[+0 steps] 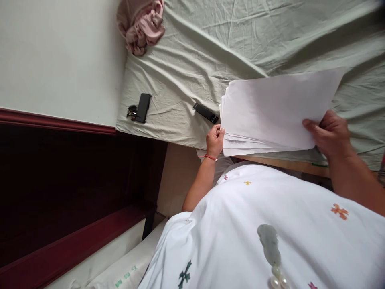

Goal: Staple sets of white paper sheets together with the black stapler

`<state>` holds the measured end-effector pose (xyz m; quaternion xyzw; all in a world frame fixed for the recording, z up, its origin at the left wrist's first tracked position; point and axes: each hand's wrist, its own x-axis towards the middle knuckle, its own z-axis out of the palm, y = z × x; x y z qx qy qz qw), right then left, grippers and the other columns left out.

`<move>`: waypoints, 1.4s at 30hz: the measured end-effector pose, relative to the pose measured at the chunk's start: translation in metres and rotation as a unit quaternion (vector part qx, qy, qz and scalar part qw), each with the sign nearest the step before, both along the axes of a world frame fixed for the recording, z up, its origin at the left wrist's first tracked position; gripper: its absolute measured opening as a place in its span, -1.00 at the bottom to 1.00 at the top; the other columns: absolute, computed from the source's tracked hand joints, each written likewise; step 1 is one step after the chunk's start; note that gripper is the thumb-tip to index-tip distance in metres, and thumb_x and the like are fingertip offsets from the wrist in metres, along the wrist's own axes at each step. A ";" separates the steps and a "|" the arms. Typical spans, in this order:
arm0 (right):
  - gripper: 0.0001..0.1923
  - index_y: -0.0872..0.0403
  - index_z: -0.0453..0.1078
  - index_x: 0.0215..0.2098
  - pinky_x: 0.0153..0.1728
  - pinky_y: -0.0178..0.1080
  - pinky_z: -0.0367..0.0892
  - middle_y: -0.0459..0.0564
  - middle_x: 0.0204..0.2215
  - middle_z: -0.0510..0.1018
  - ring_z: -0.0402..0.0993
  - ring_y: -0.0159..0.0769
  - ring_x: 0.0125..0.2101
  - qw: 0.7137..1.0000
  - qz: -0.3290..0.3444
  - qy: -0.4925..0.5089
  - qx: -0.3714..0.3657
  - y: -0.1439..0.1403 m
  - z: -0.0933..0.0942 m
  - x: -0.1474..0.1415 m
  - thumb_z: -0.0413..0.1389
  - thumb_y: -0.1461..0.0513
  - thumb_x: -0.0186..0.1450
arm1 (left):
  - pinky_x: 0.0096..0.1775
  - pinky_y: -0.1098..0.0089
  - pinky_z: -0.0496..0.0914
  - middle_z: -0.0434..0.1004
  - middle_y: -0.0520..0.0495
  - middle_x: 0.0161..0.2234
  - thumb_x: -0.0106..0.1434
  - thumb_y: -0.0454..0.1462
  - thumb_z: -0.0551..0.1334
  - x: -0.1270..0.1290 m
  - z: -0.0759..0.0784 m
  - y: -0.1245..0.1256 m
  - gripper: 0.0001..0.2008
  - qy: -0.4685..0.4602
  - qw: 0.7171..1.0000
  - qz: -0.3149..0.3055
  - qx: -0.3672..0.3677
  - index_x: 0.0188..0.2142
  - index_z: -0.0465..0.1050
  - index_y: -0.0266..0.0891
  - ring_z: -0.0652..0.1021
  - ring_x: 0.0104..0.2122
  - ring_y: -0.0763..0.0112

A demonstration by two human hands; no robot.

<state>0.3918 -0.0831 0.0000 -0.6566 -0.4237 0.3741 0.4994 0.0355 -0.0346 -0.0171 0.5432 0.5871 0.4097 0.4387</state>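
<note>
From my end I count one stack of paper (279, 104); its sheets are several, but they overlap too closely for me to number. I have two hands on it: one left hand (214, 140) at its lower left corner, one right hand (333, 132) at its lower right. Just left of the stack I count one black stapler (205, 112); farther left, one black case (143, 108). Up and left of the stack there is one pink cloth (147, 28). I see one green sheet (177, 80) beneath the stack, and one red bracelet (211, 157) below its lower left corner.
</note>
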 end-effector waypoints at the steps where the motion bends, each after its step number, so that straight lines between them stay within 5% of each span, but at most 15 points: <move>1: -0.49 0.01 0.57 -0.14 -0.12 -0.10 0.50 -0.03 -0.24 0.67 0.53 -0.25 -0.28 0.999 0.008 0.037 0.007 -0.001 0.003 -0.001 0.45 0.00 0.00 | -0.21 0.40 0.43 0.62 -0.02 -0.33 0.32 0.00 0.33 -0.001 -0.001 0.000 -0.68 -0.024 1.000 -0.008 -0.004 -0.14 0.48 -0.19 0.57 -0.33 0.40; 6: -0.39 -0.04 0.62 -0.14 0.20 0.12 0.40 -0.01 -0.09 0.70 0.60 -0.14 -0.09 0.992 0.008 0.111 0.052 -0.008 0.023 -0.001 0.56 0.05 -0.16 | 0.04 0.29 0.48 0.65 -0.08 -0.09 0.16 -0.02 0.49 -0.002 0.006 -0.002 -0.50 -0.154 0.987 -0.048 -0.025 -0.01 0.44 -0.15 0.63 -0.05 0.31; 11: -0.58 0.00 0.59 -0.45 0.16 0.12 0.44 -0.07 -0.27 0.71 0.60 -0.20 -0.19 0.988 0.001 0.116 0.103 -0.006 0.044 -0.004 0.60 0.13 -0.23 | 0.12 0.21 0.47 0.68 -0.06 -0.10 -0.03 -0.07 0.59 0.003 0.026 0.003 -0.41 -0.244 0.968 -0.019 -0.053 -0.04 0.53 -0.16 0.64 -0.05 0.24; 18: -0.48 -0.03 0.61 -0.30 0.20 0.10 0.43 -0.08 -0.20 0.70 0.63 -0.13 -0.05 0.980 0.037 0.104 0.169 0.005 0.070 -0.004 0.62 0.18 -0.23 | 0.22 0.18 0.43 0.66 -0.05 -0.09 -0.02 0.01 0.59 -0.006 0.061 0.017 -0.35 -0.211 0.975 0.000 0.071 0.04 0.55 -0.11 0.59 0.10 0.17; 21: -0.49 -0.02 0.58 -0.35 0.15 0.12 0.46 -0.07 -0.22 0.70 0.63 -0.09 -0.08 0.989 0.027 0.052 0.135 0.004 0.072 -0.002 0.61 0.09 -0.22 | 0.17 0.21 0.47 0.65 -0.06 -0.12 0.00 0.02 0.58 -0.010 0.068 0.013 -0.38 -0.195 0.977 -0.020 0.083 0.01 0.56 -0.12 0.61 0.07 0.18; 28: -0.52 0.01 0.59 -0.40 -0.07 0.04 0.54 -0.01 -0.29 0.70 0.55 -0.20 -0.26 0.996 0.082 -0.023 -0.003 0.007 0.057 -0.004 0.56 -0.06 -0.15 | -0.14 0.32 0.51 0.66 -0.03 -0.26 0.01 -0.02 0.57 -0.008 0.050 0.009 -0.52 -0.170 0.983 -0.070 0.015 -0.13 0.62 -0.17 0.62 -0.25 0.33; 33: -0.57 0.00 0.57 -0.42 -0.03 0.01 0.52 -0.01 -0.25 0.71 0.55 -0.20 -0.23 0.996 0.084 -0.032 0.011 0.011 0.058 -0.001 0.56 0.01 -0.14 | 0.03 0.25 0.50 0.65 0.02 -0.28 -0.02 -0.07 0.57 -0.013 0.037 0.012 -0.55 -0.179 0.983 -0.028 0.011 -0.17 0.61 -0.15 0.64 -0.14 0.29; 38: -0.50 0.00 0.58 -0.37 -0.01 0.01 0.54 0.00 -0.22 0.71 0.58 -0.14 -0.18 0.991 0.133 -0.005 -0.027 0.014 0.059 0.001 0.59 0.05 -0.22 | 0.15 0.10 0.49 0.70 -0.06 -0.19 -0.05 -0.12 0.57 -0.020 0.023 0.012 -0.53 -0.158 0.983 -0.090 -0.033 -0.14 0.61 -0.17 0.65 -0.06 0.21; 42: -0.44 0.00 0.60 -0.32 0.04 -0.03 0.53 -0.01 -0.18 0.71 0.56 -0.18 -0.18 0.996 0.086 0.002 -0.029 0.012 0.053 -0.002 0.60 0.08 -0.26 | 0.07 0.08 0.54 0.70 -0.06 -0.20 -0.12 -0.10 0.57 -0.025 0.011 0.006 -0.48 -0.116 0.988 -0.091 -0.054 -0.15 0.59 -0.16 0.66 -0.13 0.19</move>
